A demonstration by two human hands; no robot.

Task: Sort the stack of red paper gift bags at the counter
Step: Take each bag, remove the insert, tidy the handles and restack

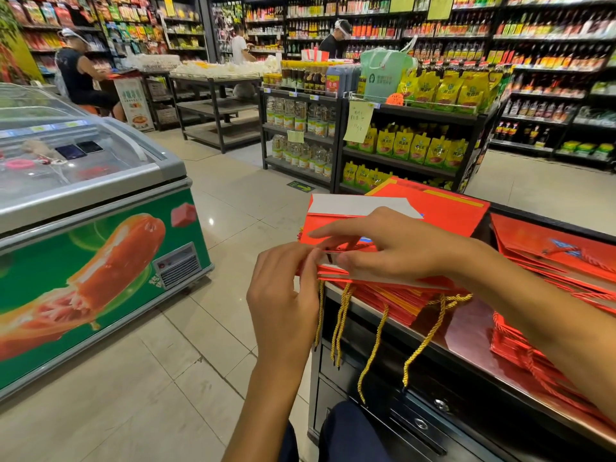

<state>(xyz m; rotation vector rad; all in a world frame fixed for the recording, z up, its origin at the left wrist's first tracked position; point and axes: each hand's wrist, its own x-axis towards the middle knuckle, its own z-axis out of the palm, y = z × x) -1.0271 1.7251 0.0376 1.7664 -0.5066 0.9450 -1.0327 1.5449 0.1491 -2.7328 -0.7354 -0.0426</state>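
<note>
Beside me on my left stands the long chest freezer with a glass lid and a green side panel printed with a big sausage (100,261); small characters sit near its vent grille, too small for me to read. Ahead, black metal shelving (410,151) carries yellow stand-up pouches with a blue oval logo I cannot make out, a handwritten pale yellow note (358,121) clipped to the shelf edge and a pale green tote bag (383,73) with white characters, all too blurred to read.

The dark counter with a glossy reddish top (473,331) runs along my right, and the stack of flat red paper gift bags with yellow twisted cord handles (400,295) lies at its near end, cords dangling over the edge. A second red heap of flat bags (550,251) lies further right on the counter, seemingly the sorted pile.

I judge I am separating the top red bag with a white folded flap (353,211) from the stack. My right hand (396,248) lies across it, fingers stretched over the top and thumb tucked beneath, pinching its edge. My left hand (286,295) pinches the corner of the stack at the bag's mouth edge. Next I need to peel one bag free without dragging its neighbours or tangling cords.
</note>
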